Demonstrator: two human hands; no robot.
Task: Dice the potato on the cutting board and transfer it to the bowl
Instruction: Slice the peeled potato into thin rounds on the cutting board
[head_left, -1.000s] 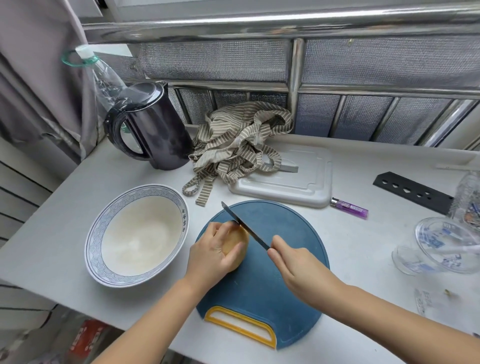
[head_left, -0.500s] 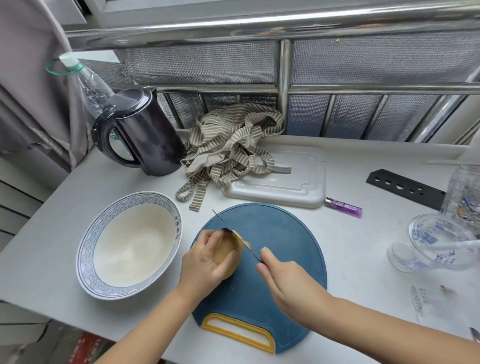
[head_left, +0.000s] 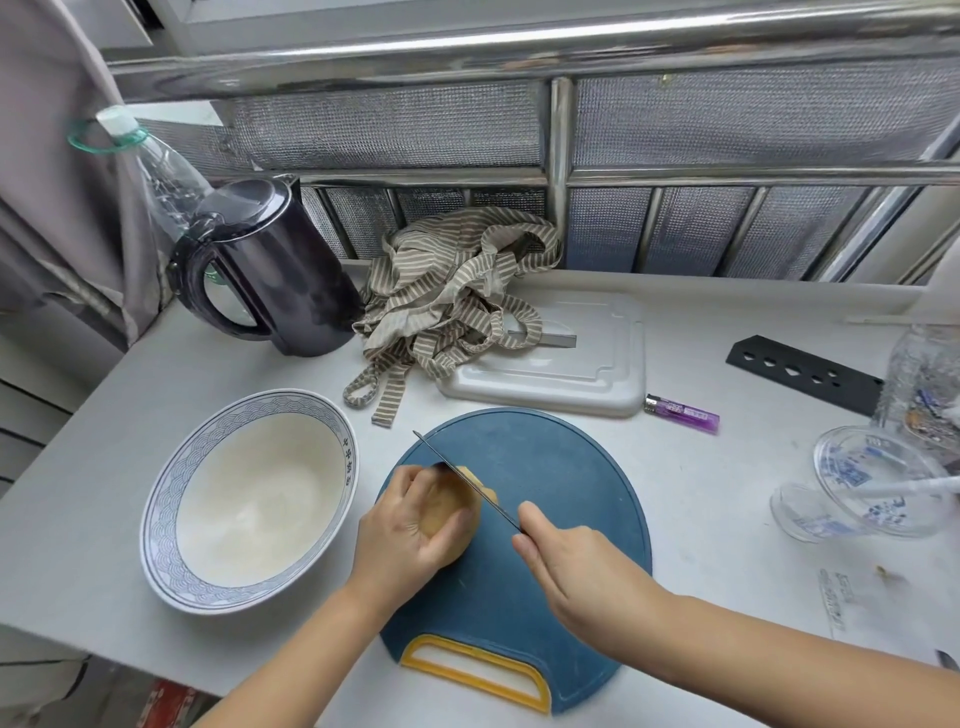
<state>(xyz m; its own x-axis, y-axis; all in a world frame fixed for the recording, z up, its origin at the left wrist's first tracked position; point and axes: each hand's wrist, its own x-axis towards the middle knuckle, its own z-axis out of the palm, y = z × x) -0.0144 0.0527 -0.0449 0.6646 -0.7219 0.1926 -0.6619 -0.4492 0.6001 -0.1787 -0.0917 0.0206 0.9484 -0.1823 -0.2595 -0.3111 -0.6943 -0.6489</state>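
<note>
**Slip risk mid-slice**

On the cutting board's (head_left: 545, 467) left side, the left hand (head_left: 410, 525) is clamping the potato (head_left: 457, 493) while the right hand (head_left: 566, 561) is gripping the knife (head_left: 467, 481). If that round potato rolls, the blade is heading for that hand.

A pale grey counter (head_left: 727, 525) fills the lower view under soft, even daylight. Along the counter's far edge runs a polished steel railing (head_left: 519, 49), its thick top bar catching a bright streak, with one upright post (head_left: 558, 171) behind the counter's middle. Silvery mesh panels (head_left: 384, 124) fill the railing's frames. A grey-brown curtain (head_left: 57, 208) hangs beyond the counter's left end, above pale horizontal slats (head_left: 21, 410).
</note>
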